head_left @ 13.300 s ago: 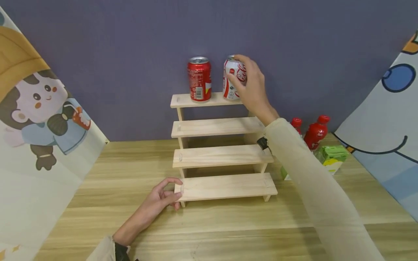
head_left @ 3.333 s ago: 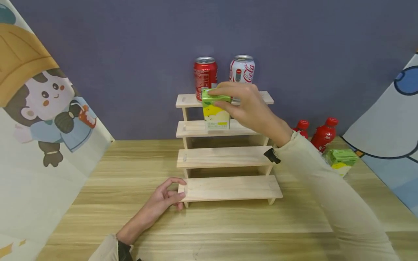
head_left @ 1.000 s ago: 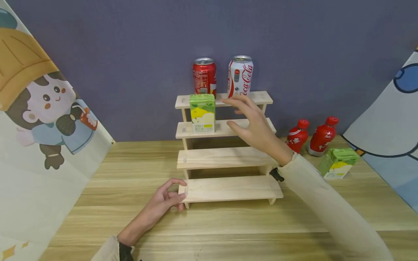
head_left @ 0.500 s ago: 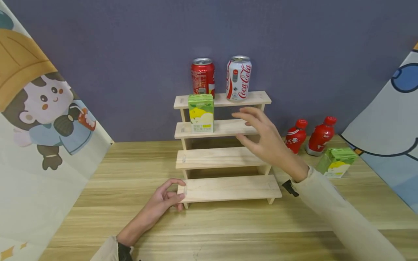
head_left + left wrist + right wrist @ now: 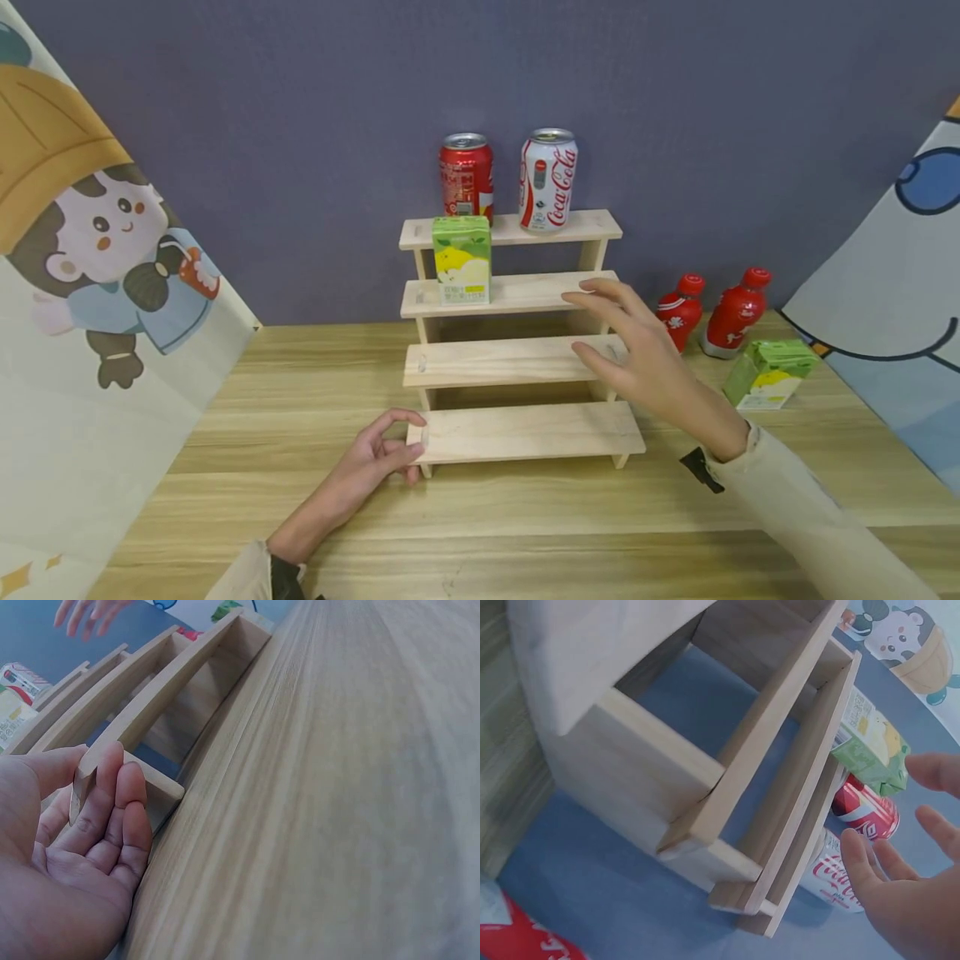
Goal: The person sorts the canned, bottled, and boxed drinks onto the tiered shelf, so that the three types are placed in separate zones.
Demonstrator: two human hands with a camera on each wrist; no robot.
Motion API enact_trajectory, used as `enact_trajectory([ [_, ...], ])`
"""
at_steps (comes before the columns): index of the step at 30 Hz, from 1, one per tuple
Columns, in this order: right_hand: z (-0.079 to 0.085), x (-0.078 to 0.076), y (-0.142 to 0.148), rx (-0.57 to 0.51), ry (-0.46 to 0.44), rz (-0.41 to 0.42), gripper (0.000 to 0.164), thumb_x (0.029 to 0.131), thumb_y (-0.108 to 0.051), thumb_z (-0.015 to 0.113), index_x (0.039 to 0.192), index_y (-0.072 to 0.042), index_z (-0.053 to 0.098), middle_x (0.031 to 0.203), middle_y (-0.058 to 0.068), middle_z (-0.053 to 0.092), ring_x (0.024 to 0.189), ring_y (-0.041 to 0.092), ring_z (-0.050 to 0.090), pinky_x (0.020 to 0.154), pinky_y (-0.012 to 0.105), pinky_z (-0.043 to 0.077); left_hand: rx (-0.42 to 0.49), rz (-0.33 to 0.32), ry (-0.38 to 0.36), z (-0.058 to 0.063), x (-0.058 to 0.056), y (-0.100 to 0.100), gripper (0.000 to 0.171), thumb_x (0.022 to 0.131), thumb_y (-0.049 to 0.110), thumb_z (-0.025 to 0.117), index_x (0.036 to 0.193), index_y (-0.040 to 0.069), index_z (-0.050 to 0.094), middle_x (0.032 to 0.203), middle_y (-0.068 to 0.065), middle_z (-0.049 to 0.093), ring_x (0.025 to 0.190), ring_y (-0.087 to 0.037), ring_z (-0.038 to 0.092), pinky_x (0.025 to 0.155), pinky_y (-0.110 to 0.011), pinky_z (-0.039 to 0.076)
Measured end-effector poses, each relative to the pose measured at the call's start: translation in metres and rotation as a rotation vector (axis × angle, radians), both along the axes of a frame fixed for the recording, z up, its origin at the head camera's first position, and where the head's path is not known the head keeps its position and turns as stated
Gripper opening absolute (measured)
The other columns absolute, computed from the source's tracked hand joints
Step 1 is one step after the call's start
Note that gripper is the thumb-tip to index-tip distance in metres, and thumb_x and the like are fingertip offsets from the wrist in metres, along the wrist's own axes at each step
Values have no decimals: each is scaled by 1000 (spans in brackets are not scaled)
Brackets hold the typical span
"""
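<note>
My left hand point(image 5: 378, 454) grips the left end of the lowest step of a four-tier wooden display stand point(image 5: 517, 433); in the left wrist view the thumb and curled fingers point(image 5: 124, 817) close round the board's end. My right hand point(image 5: 637, 346) holds nothing, its fingers spread in front of the stand's right side. A green juice box point(image 5: 462, 262) stands upright at the left of the second step from the top. On the top step, a red soda can point(image 5: 467, 175) stands behind the box, with a white Coca-Cola can point(image 5: 549, 179) to its right.
Right of the stand, two red bottles point(image 5: 678, 312) and another green juice box point(image 5: 772, 375) stand on the wooden table point(image 5: 480, 533). A dark wall point(image 5: 322, 167) rises behind, and printed cartoon panels point(image 5: 120, 250) flank both sides.
The right hand carried the juice box to the second step and let it go, then drew back to the right and down. The left hand has kept its grip on the stand.
</note>
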State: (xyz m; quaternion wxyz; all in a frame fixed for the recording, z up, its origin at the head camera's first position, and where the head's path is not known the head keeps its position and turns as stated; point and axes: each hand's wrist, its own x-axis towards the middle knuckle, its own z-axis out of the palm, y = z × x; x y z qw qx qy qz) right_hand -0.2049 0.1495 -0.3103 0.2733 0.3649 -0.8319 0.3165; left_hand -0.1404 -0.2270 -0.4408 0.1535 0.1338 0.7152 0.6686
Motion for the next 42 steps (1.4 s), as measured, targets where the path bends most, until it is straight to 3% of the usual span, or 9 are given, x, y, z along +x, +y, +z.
enact_trajectory([
  [3,-4,5,8,6,2,-25,61,81,-2,79,137,-16,59,142,10,50,127,25,49,98,43,45,0,1,0,0,1,0,40,101,19,59,137,8,44,71,-4,69,70,-19,66,86,-39,52],
  [10,-15,20,31,-4,-22,-66,64,79,0,81,137,-17,60,141,8,50,125,23,50,99,16,36,-1,15,-2,0,1,0,41,101,19,60,137,9,45,72,-4,69,70,-19,66,85,-38,51],
  [20,-28,25,67,10,-13,-199,68,73,3,83,135,-13,61,139,11,52,121,27,51,99,10,29,-10,10,-4,1,0,2,41,101,20,60,137,10,45,72,-4,70,72,-21,67,87,-39,51],
  [22,-31,23,73,18,-4,-224,65,74,3,82,134,-10,61,138,13,52,122,30,50,100,14,31,-13,11,-5,2,0,1,41,101,20,60,138,10,45,73,-4,70,73,-21,67,88,-38,50],
  [26,-37,17,86,47,-25,-287,58,76,3,80,131,-6,61,138,17,49,125,35,46,102,42,40,-17,14,-10,2,1,0,41,101,20,60,138,10,45,73,-4,70,73,-21,67,88,-37,50],
  [29,-39,12,95,61,-71,-342,55,77,3,79,129,-3,60,138,21,47,126,41,42,93,62,40,-13,11,-6,2,1,0,40,101,19,60,137,9,45,72,-4,69,73,-21,67,86,-37,51],
  [37,-37,3,123,80,-160,-445,51,81,2,75,129,1,57,138,31,41,124,54,35,88,69,35,-4,4,-2,2,1,1,40,101,19,59,137,8,44,72,-4,69,74,-21,66,85,-36,51],
  [42,-36,-1,138,108,-162,-500,49,80,2,76,125,6,57,133,37,43,121,58,36,91,72,30,-7,5,-1,1,0,0,40,101,19,59,137,8,44,72,-4,69,73,-20,66,85,-36,51],
])
